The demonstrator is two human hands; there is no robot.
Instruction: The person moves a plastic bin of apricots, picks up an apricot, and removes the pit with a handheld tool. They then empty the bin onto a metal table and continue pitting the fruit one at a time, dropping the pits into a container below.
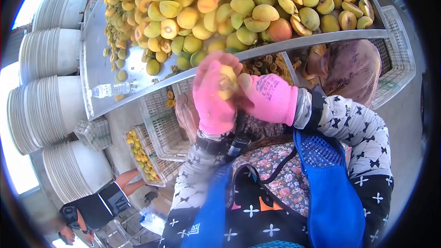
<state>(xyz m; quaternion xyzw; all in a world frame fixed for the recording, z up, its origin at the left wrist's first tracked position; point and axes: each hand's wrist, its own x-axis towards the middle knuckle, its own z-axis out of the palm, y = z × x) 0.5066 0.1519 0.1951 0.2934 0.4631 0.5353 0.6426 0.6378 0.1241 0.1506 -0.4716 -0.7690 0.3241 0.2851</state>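
My left hand [215,94], in a pink glove, is closed around a yellow peach [227,82] with cut flesh showing, just below the metal table's front rim. My right hand [270,97], also gloved in pink, has its fingers curled against the same peach from the right. Blur and the gloves hide part of the fruit between them. Beyond both hands, a large heap of peaches [206,11], whole and halved, covers the metal table [103,64]. Some halves show brown pits or hollows.
A plastic bottle [110,90] lies at the table's left corner. Crates [163,119] stand below it, one holding yellow fruit [142,156]. Stacked white tubs [43,110] line the left. A person in black [94,211] is at lower left; another person's covered head [356,69] is close on the right.
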